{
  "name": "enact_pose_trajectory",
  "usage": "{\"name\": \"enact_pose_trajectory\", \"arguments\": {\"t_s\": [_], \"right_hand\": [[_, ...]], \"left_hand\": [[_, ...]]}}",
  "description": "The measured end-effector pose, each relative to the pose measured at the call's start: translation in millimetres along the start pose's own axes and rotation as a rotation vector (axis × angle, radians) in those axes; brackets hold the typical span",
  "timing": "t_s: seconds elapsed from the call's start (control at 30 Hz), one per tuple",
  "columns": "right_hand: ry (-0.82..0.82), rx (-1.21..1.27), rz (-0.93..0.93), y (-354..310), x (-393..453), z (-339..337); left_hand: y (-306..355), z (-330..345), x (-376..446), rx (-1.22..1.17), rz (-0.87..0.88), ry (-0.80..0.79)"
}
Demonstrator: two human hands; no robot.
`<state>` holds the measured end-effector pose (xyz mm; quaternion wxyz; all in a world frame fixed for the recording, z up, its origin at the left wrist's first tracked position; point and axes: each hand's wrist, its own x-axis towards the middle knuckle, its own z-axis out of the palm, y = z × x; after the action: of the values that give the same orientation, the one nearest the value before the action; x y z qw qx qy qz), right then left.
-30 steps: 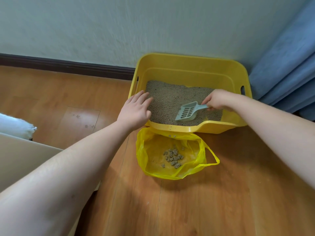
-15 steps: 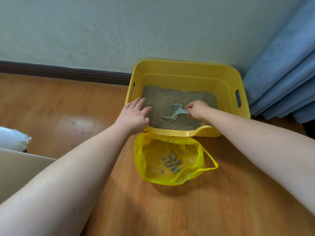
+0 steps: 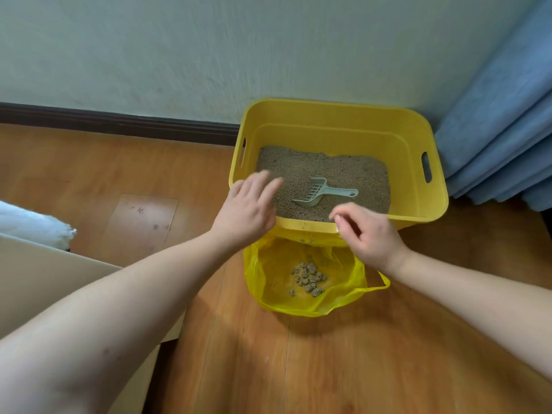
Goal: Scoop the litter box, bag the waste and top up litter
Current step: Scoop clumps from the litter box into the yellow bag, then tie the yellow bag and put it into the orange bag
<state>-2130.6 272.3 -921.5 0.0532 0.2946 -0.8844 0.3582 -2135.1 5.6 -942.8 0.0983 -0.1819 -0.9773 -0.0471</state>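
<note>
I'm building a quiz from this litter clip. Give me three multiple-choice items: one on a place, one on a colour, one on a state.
1. Where is the scoop?
A. on the litter in the box
B. in the bag
C. on the floor

2. What colour is the bag?
A. blue
B. yellow
C. white

3. What is the right hand holding?
A. the scoop
B. the bag's handle
C. nothing

Answers: 1 A, it lies on the litter; 2 B, yellow like the litter box; 3 C, its loosely curled fingers hold nothing.
</note>
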Motion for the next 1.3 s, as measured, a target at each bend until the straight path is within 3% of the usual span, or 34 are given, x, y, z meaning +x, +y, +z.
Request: {"name": "enact_pose_trajectory", "arguments": {"t_s": [0.07, 0.13, 0.17, 0.3, 0.37, 0.47, 0.57, 0.7, 0.77, 0.83, 0.9, 1.1, 1.23, 1.3], "right_hand": [[-0.069, -0.028, 0.070, 8.3, -32.5, 5.1], [-0.101, -0.077, 0.154, 23.4, -60.6, 5.7], [-0.111, -0.112, 0.178, 30.9, -72.0, 4.2], [-0.203, -0.320, 0.232, 59.4, -96.9, -0.3], [-0.253, -0.346, 0.452, 69.2, -98.4, 3.5], [-0.346, -0.115, 0.771, 75.1, -91.3, 14.6], [-0.357, -0.058, 0.698, 74.3, -88.3, 21.9], [-0.371, -0.109, 0.524, 68.4, -96.0, 21.3], [-0.332, -0.205, 0.315, 68.1, -98.9, 17.9], [-0.308, -0.308, -0.034, 69.2, -102.8, 17.4], [-0.341, -0.328, -0.183, 70.5, -108.1, 20.8], [-0.237, -0.280, -0.123, 69.9, -114.4, 24.6], [-0.097, -0.232, -0.014, 62.6, -105.7, 22.0], [-0.052, -0.244, 0.084, 56.2, -104.1, 22.7]], "left_hand": [[11.7, 5.9, -13.5, 0.014, 0.287, 0.103], [22.1, 13.5, -22.1, -0.011, 0.479, 0.006], [25.8, 18.0, -25.6, -0.022, 0.496, -0.086], [32.6, 31.5, -36.1, 0.101, 0.411, -0.404], [31.5, 31.5, -37.3, 0.176, 0.331, -0.531], [27.7, 30.3, -39.9, 0.258, 0.167, -0.679], [26.5, 32.7, -48.0, 0.328, 0.048, -0.887], [23.4, 37.0, -49.1, 0.256, 0.069, -1.041], [19.6, 37.9, -49.7, 0.173, 0.090, -1.055], [15.8, 34.8, -51.0, 0.095, 0.101, -1.047], [14.1, 30.7, -53.0, 0.068, 0.128, -1.060], [12.7, 24.6, -54.8, 0.062, 0.114, -1.055], [10.5, 21.1, -54.8, 0.025, -0.004, -0.859], [16.0, 18.1, -66.1, -0.112, -0.161, -0.703]]}}
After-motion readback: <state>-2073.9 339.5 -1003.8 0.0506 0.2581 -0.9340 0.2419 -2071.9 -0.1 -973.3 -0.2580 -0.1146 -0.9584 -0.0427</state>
